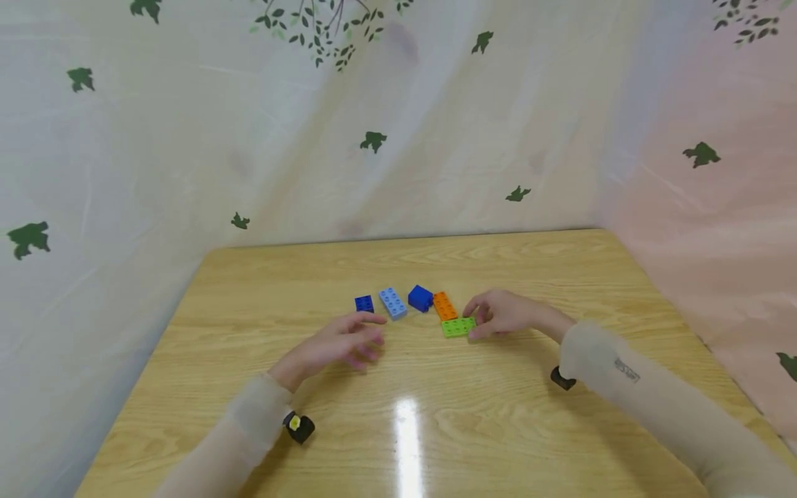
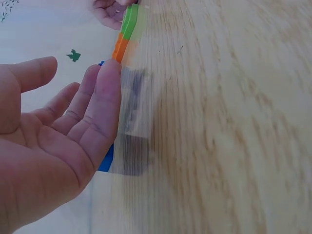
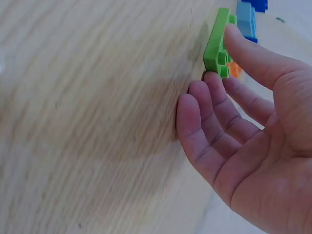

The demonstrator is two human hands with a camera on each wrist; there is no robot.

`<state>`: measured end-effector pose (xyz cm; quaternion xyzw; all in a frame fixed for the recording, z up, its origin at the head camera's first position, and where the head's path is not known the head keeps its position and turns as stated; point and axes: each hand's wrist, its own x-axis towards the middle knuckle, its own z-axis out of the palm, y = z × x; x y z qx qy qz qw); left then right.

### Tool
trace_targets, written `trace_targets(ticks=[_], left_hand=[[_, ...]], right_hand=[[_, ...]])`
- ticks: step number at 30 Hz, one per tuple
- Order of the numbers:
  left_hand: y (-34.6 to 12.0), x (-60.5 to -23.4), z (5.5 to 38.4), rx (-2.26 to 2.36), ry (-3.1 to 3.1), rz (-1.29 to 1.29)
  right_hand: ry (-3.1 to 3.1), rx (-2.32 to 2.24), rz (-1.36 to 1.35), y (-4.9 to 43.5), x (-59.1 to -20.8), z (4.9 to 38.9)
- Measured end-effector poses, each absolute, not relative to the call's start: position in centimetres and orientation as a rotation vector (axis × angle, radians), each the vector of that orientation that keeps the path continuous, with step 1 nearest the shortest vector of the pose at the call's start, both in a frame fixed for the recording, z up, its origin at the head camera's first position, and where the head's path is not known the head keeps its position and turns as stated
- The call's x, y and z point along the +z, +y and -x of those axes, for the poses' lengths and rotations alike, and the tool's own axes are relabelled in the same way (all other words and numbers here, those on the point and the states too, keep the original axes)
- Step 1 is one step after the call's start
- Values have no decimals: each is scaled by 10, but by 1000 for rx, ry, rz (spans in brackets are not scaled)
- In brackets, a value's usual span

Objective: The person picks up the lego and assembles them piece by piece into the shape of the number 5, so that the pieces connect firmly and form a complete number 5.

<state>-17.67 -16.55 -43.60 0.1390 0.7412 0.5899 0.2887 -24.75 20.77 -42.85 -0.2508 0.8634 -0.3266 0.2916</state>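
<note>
At the right end of a flat light green toy brick (image 1: pixel 458 328) is my right hand (image 1: pixel 501 311), its thumb and index finger at opposite edges. In the right wrist view the thumb overlaps the studs of this brick (image 3: pixel 217 44), and the other fingers curve by its end. An orange brick (image 1: pixel 445 306) lies against the green one. My left hand (image 1: pixel 336 342) hovers with loosely bent fingers and holds nothing. Just beyond its fingertips are a dark blue brick (image 1: pixel 364 303), partly hidden, and a light blue brick (image 1: pixel 393 303). Another blue brick (image 1: pixel 420 298) lies on its side beside the orange one.
The wooden table (image 1: pixel 498 429) ends at a pale cloth backdrop (image 1: pixel 436 187) printed with green birds and leaves. A small black device (image 1: pixel 299 427) hangs under the left wrist, and another black device (image 1: pixel 563 378) under the right.
</note>
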Motion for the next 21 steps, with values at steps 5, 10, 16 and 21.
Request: trace_targets(ticks=[5, 10, 16, 21], left_hand=[[-153, -436, 179, 1525, 2004, -337], [-143, -438, 182, 1498, 2023, -324], [-137, -439, 185, 1449, 2038, -327], [-135, -445, 189, 1434, 2023, -322]], right_hand=[[2326, -858, 820, 198, -431, 239], [2364, -877, 903, 185, -435, 234], [2329, -949, 903, 170, -437, 230], [2291, -991, 904, 158, -445, 229]])
